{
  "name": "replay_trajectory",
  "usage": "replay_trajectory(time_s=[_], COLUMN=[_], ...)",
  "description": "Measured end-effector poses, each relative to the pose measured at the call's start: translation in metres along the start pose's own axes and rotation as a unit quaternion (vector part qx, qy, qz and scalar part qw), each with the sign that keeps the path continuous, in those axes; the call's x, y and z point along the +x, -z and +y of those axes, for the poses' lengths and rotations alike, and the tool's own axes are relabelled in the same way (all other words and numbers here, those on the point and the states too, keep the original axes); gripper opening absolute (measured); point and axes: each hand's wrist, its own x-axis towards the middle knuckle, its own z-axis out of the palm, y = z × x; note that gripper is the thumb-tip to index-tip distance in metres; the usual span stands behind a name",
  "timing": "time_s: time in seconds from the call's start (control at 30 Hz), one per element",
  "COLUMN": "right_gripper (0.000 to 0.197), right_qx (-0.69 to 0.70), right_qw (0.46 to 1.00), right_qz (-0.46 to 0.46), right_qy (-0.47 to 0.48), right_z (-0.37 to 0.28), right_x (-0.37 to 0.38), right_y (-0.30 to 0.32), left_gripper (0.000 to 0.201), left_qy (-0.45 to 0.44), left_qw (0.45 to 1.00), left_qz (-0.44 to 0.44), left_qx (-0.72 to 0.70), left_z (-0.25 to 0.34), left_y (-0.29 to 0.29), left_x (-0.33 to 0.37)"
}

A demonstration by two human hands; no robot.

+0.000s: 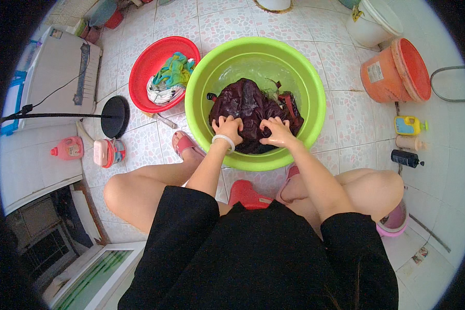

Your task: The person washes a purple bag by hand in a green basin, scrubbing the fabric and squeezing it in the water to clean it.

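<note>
A wide lime-green basin (192, 111) on the floor in front of me holds shallow water. In it lies a soaked dark maroon fabric item (245, 106), bunched up, with a small black piece at its left and reddish strips at its right; I cannot tell its exact kind. My left hand (227, 129), with a white band at the wrist, grips the near left part of the fabric with curled fingers. Close to the basin's near rim, my right hand (277, 132) has its fingers bent into the fabric, pinching a fold.
Beside the basin at the left stands a red basin (139, 85) with a green-blue cloth (174, 71) and white cloth. An orange bucket (392, 72) and several bottles line the right wall. A black round base (115, 117) and a pink jug (68, 149) are at the left.
</note>
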Motion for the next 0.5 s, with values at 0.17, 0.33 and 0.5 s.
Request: replay_trajectory(time_s=[0.17,0.33,0.5], right_gripper=[0.038,0.030,0.048], right_qx=[0.109,0.123,0.216], right_qw=[0.988,0.976,0.952], right_qz=[-0.072,0.156,0.179], right_qy=[-0.080,-0.093,-0.125], right_z=[-0.003,0.012,0.008], right_x=[-0.020,-0.028,-0.030], right_y=[-0.005,-0.037,-0.039], left_gripper=[0.032,0.033,0.044], left_qy=[0.053,0.122,0.150], left_qw=[0.992,0.974,0.966], left_qz=[-0.027,0.084,0.073], left_qx=[-0.113,-0.172,-0.196], left_z=[0.003,0.007,-0.009], left_y=[-0.009,-0.023,-0.041], left_x=[-0.032,-0.041,-0.037])
